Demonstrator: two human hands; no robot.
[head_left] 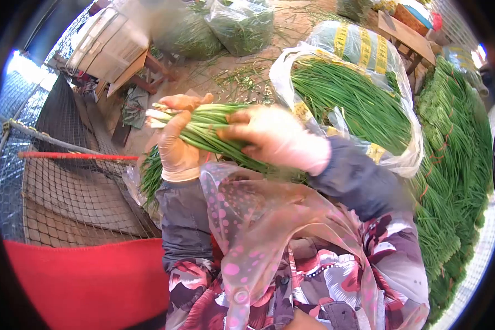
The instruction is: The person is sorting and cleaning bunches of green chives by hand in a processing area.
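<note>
A bunch of chives lies across the middle of the view in front of my chest, white root ends at left and green leaves trailing right. My left hand, in a thin pale glove, is closed around the bunch near its root ends. Over the stalks lies my right hand, slightly blurred, its bent fingers gripping the stems from above. Below the hands, a sheer apron with pink dots covers my lap. More chives hang beside my left wrist.
An open bag of chives stands ahead on the right, with a long chive pile beyond it. Filled plastic bags and a pale box on a wooden stool stand at the back. Netting and red cloth are at left.
</note>
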